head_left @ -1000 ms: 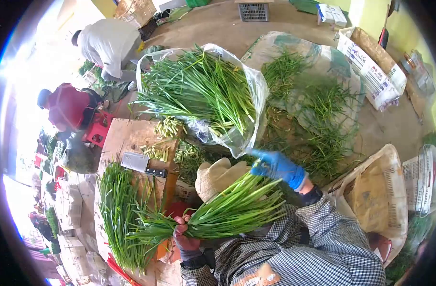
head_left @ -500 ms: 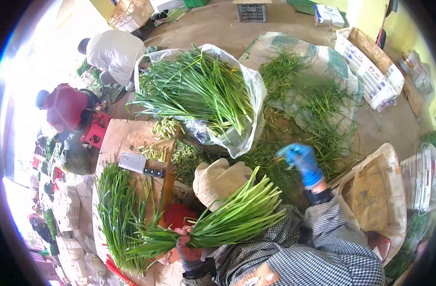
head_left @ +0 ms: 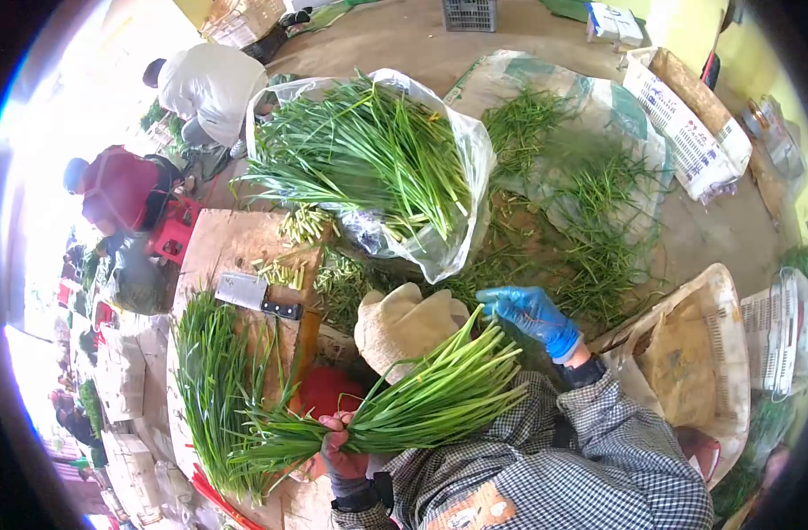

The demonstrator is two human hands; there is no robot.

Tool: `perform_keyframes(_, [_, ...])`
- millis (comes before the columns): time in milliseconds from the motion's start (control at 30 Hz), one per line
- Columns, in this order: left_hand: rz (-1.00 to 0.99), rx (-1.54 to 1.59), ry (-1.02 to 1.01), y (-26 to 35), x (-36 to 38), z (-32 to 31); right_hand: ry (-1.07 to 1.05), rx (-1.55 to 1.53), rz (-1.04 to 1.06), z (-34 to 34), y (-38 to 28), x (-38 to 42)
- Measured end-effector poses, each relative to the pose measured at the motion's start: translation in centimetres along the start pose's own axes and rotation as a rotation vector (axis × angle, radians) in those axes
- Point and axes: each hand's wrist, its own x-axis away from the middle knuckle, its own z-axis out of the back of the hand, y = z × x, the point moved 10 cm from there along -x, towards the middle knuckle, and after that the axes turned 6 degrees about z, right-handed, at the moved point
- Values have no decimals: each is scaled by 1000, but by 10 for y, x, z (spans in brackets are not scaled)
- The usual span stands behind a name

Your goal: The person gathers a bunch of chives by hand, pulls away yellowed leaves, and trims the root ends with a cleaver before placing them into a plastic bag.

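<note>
Left hand (head_left: 344, 452) clamped round bunch of green stalks (head_left: 421, 402) near root end — bunch lies across lap, tips toward right. Right hand (head_left: 529, 314), blue-gloved, just above stalk tips, fingers loosely curled, holding nothing visible. Cleaver (head_left: 258, 295) on wooden board (head_left: 223, 252) — well apart.
</note>
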Motion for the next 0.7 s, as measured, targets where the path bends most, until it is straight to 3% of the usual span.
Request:
perform_keyframes(200, [27, -35, 43, 0, 2, 1, -10, -16, 2, -23, -7, -22])
perform_keyframes(267, [30, -35, 36, -1, 2, 9, -7, 472, 174, -22, -23, -23])
perform_keyframes(333, [39, -34, 24, -4, 1, 9, 58, 385, 184, -17, -25, -22])
perform_keyframes(433, [48, -40, 25, -6, 2, 3, 133, 712, 381, 2, -38, -17])
perform_keyframes(500, [4, -86, 4, 1, 4, -11, 261, 591, 231, 51, -30, -12])
perform_keyframes(600, [58, -6, 11, 2, 14, -13, 475, 765, 206, 153, -62, 12])
perform_keyframes(633, [25, -34, -32, 5, 16, -16, 584, 786, 59, 192, -69, 25])
perform_keyframes(700, [52, -27, -25, 4, 21, -14, 637, 866, 76, 270, -61, 56])
